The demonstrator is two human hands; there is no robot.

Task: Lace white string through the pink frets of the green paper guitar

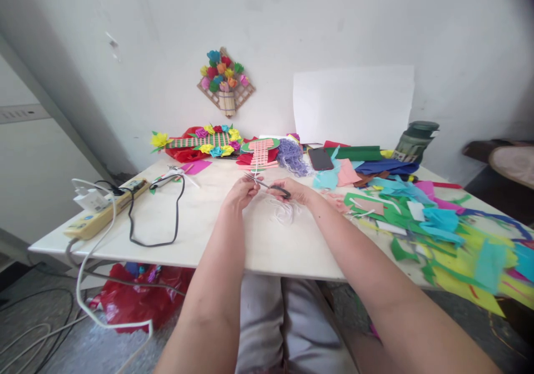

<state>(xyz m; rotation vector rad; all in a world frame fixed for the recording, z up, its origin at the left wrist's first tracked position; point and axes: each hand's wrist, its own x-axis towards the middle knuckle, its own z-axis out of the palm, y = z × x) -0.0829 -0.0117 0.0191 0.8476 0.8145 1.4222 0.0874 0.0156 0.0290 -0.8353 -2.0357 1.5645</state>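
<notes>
My right hand is closed around the dark handles of a pair of scissors, whose metal blades point left towards my left hand. The fingers of my left hand are pinched together beside the blade tips, at a thin white string. That string runs up to a pink woven paper piece on a green oval, lying just beyond my hands. Below my right hand, a loose tangle of white string rests on the table.
On the white table, a power strip with a black cable lies left. A flower-trimmed paper guitar, purple shreds and a phone lie behind. Coloured paper scraps and a green bottle occupy the right.
</notes>
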